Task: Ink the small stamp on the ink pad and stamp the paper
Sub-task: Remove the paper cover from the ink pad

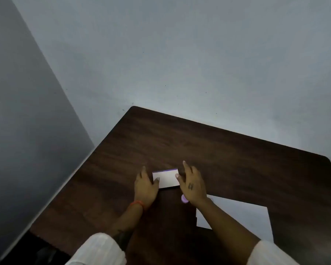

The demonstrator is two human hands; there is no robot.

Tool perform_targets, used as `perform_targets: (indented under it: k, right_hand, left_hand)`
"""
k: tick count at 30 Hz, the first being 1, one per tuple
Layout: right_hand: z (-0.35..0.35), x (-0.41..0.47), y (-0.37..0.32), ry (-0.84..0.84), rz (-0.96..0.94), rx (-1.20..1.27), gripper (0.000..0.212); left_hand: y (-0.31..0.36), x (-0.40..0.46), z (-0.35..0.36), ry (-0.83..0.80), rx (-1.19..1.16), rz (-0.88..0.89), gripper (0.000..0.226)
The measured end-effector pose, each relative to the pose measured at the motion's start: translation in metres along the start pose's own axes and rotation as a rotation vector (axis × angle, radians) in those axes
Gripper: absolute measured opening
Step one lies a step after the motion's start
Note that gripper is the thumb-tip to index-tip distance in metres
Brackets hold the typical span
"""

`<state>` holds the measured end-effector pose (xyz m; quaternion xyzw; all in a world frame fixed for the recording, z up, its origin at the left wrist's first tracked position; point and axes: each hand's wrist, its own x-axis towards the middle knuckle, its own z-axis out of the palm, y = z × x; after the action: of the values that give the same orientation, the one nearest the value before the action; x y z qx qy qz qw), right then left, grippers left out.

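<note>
- Head view: you look down on a dark wood table (227,150) set into a corner of grey walls (161,44).
- Your left hand (144,185) lies at the left end of the pad (165,178), a white box with a purple strip along its far edge. The fingers are loosely spread; the thumb tip touches the box's top near its left end, and the other fingers lie alongside that end on the table.
- Your right hand (192,185) is at the pad's right end, fingers spread, the forefinger pointing away past the far right corner of the box and the thumb tip on the box's top. It pinches nothing that you can see.
- The pad sits about mid-table, toward the left side, well in from the far edge. Its lid looks closed, and no ink surface shows.
- The stamp (184,198), a small pale purple round thing, shows just under the heel of your right hand, nearer you than the pad. You cannot tell whether the hand touches it or hovers above it.
- The paper (243,217), a white sheet, lies flat toward the near right part of the table; your right forearm crosses its left corner. No mark is visible on it.
- A red thread band (137,203) circles your left wrist, and both forearms come out of white sleeves (101,249).
</note>
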<state>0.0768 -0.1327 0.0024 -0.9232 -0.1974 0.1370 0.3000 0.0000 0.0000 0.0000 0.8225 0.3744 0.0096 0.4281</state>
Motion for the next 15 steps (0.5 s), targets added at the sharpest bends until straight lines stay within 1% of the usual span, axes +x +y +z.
perform_targets:
  k: [4, 6, 8, 10, 15]
  right_hand:
    - [0.005, 0.009, 0.000, -0.094, 0.131, 0.054, 0.054]
    - [0.008, 0.012, 0.000, -0.122, 0.137, 0.050, 0.047]
    - [0.010, 0.014, -0.002, -0.117, 0.123, 0.052, 0.044]
    - [0.013, 0.015, -0.001, -0.099, 0.130, 0.056, 0.044]
    - [0.016, 0.014, -0.002, -0.050, 0.127, 0.024, 0.043]
  left_hand:
    - [0.004, 0.007, 0.003, -0.042, -0.009, -0.113, 0.061]
    - [0.006, 0.008, 0.007, -0.057, 0.012, -0.112, 0.054]
    - [0.007, 0.008, 0.008, -0.055, 0.026, -0.087, 0.044]
    - [0.008, 0.008, 0.009, -0.054, 0.035, -0.088, 0.040]
    - [0.012, 0.006, 0.009, -0.046, 0.045, -0.084, 0.043]
